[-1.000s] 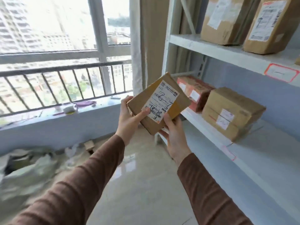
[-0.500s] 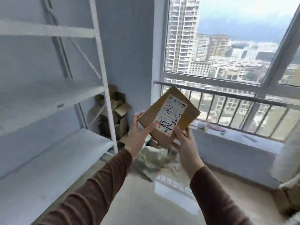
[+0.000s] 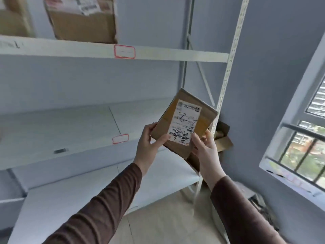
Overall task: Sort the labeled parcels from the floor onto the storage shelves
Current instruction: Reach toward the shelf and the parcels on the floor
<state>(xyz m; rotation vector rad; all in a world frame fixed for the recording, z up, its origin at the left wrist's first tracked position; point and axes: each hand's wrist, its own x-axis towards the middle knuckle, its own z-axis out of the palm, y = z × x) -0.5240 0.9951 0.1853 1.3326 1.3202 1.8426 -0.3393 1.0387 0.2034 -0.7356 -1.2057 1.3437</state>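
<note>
Both hands hold one flat cardboard parcel (image 3: 184,123) up in front of the white storage rack, label side toward the camera: the left hand (image 3: 149,143) grips its lower left corner with the thumb laid across the face, and the right hand (image 3: 204,150) cups the lower right corner from beneath. The white shipping label (image 3: 185,125) carries a handwritten mark that reads like "2-2" (the printed text is too small to make out). The parcel hangs in the air, touching no shelf, just in front of the right end of the middle shelf (image 3: 70,134). The step in hand looks like reading the code and finding its slot. Next, I would judge, the mark must be matched to a red-bordered shelf tag (image 3: 120,138), then the parcel slid flat onto that bare board. A larger box (image 3: 84,23) already sits on the upper shelf (image 3: 158,53).
</note>
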